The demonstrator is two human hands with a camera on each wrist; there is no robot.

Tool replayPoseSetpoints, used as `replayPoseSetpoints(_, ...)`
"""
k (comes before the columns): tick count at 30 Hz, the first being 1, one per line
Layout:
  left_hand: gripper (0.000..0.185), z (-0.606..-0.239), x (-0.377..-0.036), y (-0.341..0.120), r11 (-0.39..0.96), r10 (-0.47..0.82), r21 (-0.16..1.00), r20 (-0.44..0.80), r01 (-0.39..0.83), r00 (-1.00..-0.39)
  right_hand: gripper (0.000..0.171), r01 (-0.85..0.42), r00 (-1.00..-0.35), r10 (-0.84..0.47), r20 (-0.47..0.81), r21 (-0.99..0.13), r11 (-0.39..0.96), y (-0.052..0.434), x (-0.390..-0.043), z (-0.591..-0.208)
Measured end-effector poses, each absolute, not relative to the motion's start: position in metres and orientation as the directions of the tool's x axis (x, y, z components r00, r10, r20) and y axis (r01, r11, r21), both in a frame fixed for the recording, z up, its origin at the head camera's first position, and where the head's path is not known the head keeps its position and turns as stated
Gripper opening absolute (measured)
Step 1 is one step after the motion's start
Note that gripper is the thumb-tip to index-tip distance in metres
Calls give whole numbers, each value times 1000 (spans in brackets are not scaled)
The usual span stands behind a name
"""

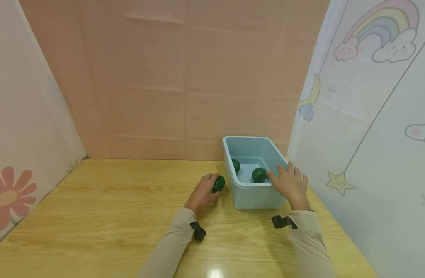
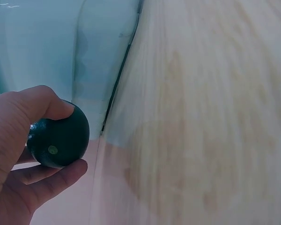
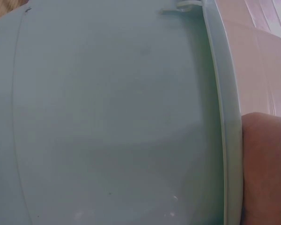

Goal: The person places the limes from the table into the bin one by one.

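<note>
My left hand (image 1: 204,192) grips a dark green avocado (image 1: 218,184) just left of a light blue plastic bin (image 1: 258,196). In the left wrist view the thumb lies over the top of the glossy avocado (image 2: 61,136), fingers beneath it, and a pale stem scar shows. Two more avocados lie in the bin, one avocado (image 1: 259,175) near the front and another avocado (image 1: 236,165) partly hidden by the left wall. My right hand (image 1: 291,185) is at the bin's front right corner, its fingers spread over the rim (image 3: 230,140).
The bin stands on a wood-grain table (image 1: 104,204), near the back. A plain peach backdrop (image 1: 157,85) rises behind it. To the right is a printed sheet (image 1: 379,146) close to the bin, and a flowered sheet (image 1: 28,127) hangs at the left.
</note>
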State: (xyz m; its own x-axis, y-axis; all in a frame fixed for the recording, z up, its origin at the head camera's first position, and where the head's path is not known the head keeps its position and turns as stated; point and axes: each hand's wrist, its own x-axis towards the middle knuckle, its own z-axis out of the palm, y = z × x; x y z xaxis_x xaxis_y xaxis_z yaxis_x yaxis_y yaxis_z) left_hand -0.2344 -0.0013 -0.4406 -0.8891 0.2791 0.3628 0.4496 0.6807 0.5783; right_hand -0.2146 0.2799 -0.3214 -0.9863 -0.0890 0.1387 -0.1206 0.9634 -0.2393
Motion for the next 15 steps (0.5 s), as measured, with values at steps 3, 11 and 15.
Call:
replayPoseSetpoints(3, 55, -440, -235, -1, 677, 276, 582, 365, 449, -889, 72, -123, -986, -91, 140, -240, 963, 279, -214, -321)
replayPoseSetpoints(11, 56, -440, -234, 0, 669, 266, 592, 375, 451, -888, 70, -124, -986, -92, 138, -239, 963, 278, -212, -320)
replayPoseSetpoints(15, 54, -439, -234, 0, 675, 267, 578, 388, 458, -882, 70, -125, -986, -93, 141, -241, 962, 278, -213, -319)
